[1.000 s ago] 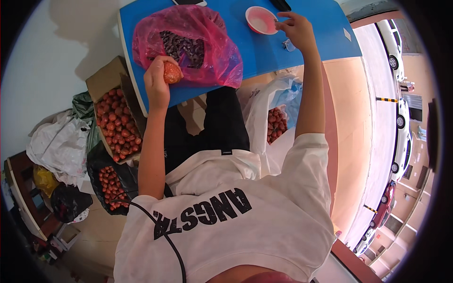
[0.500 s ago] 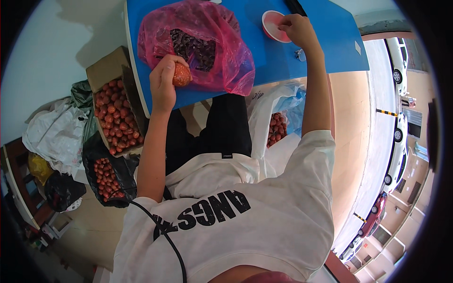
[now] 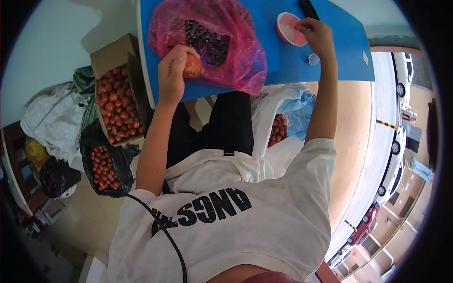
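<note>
My left hand [image 3: 171, 75] is closed around a round orange-red ball [image 3: 192, 67] with pale speckles, at the near edge of a pink plastic bag [image 3: 249, 56]. Small dark pieces [image 3: 207, 42] lie inside the open bag. On the right, my right hand [image 3: 321, 37] reaches over the rim of a small white bowl [image 3: 286, 23] with a red outside. Its thumb and fingers are pinched together at the bowl; what they hold, if anything, is too small to make out.
A small silvery round object [image 3: 312, 59] and a black object [image 3: 308, 9] lie on the blue table [image 3: 347, 56]. Left of the table are a cardboard box [image 3: 111, 51] and a black bag [image 3: 89, 141] of reddish balls. A white bag [image 3: 261, 122] with more stands below.
The whole view has shifted, so the table appears farther right and slightly lower. My left hand keeps hold of the ball. My right hand stays pinched at the bowl, now nearer its right side.
</note>
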The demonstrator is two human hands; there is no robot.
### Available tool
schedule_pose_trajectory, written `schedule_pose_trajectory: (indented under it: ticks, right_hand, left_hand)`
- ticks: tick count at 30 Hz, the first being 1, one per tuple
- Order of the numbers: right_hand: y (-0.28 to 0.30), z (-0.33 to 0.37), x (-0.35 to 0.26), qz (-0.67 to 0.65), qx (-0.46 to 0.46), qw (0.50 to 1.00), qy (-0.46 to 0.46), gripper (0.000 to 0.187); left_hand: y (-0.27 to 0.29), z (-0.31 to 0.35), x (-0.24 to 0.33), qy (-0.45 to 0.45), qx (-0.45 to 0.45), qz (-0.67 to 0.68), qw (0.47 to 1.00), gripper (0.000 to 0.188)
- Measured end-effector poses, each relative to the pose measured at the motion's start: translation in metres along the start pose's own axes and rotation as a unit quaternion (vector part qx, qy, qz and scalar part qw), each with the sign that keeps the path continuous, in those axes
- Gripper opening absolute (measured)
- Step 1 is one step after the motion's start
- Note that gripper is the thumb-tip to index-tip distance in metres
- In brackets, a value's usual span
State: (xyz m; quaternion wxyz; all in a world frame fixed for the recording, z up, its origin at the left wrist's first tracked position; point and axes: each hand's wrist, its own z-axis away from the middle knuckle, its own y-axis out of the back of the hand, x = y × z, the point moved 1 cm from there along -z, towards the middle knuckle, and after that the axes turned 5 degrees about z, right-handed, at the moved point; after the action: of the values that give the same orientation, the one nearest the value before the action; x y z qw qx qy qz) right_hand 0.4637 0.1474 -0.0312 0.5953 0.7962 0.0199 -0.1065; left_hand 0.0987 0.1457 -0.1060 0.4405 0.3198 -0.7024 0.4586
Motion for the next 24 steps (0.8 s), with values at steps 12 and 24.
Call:
schedule_pose_trajectory:
  ticks: [12, 24]
  right_hand:
    - [-0.019, 0.073, -0.15, -0.622, 0.013, 0.779, -0.075, 0.008]
    - [-0.063, 0.096, -0.185, -0.806, -0.085, 0.57, -0.133, 0.007]
  left_hand:
    - [-0.011, -0.004, 0.006, -0.052, 0.036, -0.003, 0.998, 0.032]
    - [-0.014, -0.003, 0.015, 0.034, 0.104, 0.012, 0.994, 0.035]
